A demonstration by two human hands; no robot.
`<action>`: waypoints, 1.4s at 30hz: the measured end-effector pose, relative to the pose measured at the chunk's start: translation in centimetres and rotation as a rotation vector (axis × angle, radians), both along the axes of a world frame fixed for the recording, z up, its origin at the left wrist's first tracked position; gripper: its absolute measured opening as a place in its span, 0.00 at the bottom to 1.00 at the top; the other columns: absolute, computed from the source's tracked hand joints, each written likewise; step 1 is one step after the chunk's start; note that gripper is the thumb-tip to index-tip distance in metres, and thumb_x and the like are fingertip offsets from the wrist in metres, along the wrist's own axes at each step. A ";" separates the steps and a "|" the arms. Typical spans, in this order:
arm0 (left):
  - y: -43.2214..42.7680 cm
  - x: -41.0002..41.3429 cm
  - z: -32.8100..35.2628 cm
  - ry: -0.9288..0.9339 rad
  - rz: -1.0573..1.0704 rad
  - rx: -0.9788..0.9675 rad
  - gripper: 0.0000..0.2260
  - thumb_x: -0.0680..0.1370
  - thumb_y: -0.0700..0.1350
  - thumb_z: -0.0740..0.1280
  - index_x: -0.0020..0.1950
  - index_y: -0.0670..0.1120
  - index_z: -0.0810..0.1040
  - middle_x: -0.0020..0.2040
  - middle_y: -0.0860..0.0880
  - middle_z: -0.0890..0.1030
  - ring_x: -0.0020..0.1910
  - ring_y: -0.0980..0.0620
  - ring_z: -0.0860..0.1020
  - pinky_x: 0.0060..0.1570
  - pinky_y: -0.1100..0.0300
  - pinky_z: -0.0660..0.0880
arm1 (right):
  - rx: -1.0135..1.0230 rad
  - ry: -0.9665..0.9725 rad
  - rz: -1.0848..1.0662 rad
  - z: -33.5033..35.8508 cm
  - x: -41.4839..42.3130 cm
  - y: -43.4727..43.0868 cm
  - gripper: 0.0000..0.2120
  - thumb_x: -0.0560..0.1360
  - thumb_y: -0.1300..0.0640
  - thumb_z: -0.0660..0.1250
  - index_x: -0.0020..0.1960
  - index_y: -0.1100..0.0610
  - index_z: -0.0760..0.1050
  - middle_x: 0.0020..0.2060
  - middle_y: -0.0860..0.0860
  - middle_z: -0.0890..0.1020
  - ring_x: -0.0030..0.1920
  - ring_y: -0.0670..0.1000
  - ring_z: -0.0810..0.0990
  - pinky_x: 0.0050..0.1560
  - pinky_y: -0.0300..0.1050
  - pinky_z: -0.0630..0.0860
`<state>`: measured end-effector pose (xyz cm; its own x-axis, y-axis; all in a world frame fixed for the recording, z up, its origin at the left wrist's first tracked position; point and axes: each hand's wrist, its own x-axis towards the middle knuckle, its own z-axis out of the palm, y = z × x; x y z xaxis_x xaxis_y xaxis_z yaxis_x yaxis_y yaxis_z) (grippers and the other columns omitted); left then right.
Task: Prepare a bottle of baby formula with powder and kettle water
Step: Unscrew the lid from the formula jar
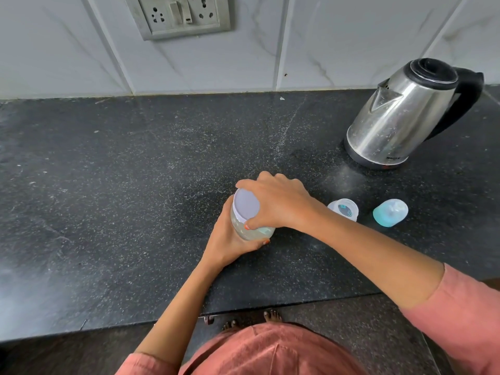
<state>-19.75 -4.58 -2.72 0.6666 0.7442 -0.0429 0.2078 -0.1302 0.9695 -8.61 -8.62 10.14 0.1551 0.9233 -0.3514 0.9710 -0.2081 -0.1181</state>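
Note:
A clear jar of pale powder (254, 232) stands on the black counter (121, 171), capped by a flat white lid (245, 204). My left hand (230, 240) wraps around the jar's body from the near side. My right hand (276, 203) grips the lid's rim from above. To the right stands an open baby bottle (344, 209), clear with a printed pattern, partly hidden behind my right wrist. Its teal collar with teat and clear cap (390, 212) lies further right. A steel kettle (400, 115) with black lid and handle stands at the back right.
A wall socket panel (178, 14) sits in the white tiled backsplash above the counter. The counter's front edge (270, 307) runs just ahead of my body, with my bare feet on the dark floor below.

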 end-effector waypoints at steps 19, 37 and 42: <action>0.0 0.0 0.1 -0.008 0.003 0.003 0.40 0.54 0.55 0.75 0.60 0.67 0.59 0.59 0.63 0.71 0.55 0.75 0.70 0.46 0.79 0.67 | 0.024 0.204 0.052 0.8 1.5 0.9 0.33 0.66 0.52 0.72 0.68 0.44 0.63 0.63 0.50 0.67 0.62 0.55 0.68 0.52 0.47 0.68; 0.5 0.1 -1.1 -0.103 -0.023 0.081 0.40 0.57 0.52 0.78 0.64 0.60 0.63 0.62 0.66 0.69 0.63 0.66 0.68 0.59 0.74 0.62 | -0.184 0.027 0.020 -7.3 7.7 12.4 0.39 0.66 0.49 0.74 0.71 0.56 0.60 0.67 0.59 0.62 0.64 0.62 0.69 0.60 0.57 0.71; 0.6 0.0 -1.5 -0.095 -0.024 0.069 0.41 0.57 0.52 0.78 0.65 0.61 0.61 0.63 0.65 0.69 0.64 0.64 0.67 0.61 0.73 0.62 | -0.212 -0.019 0.061 -8.7 7.5 12.8 0.39 0.66 0.49 0.74 0.70 0.57 0.60 0.67 0.58 0.62 0.65 0.63 0.68 0.60 0.58 0.71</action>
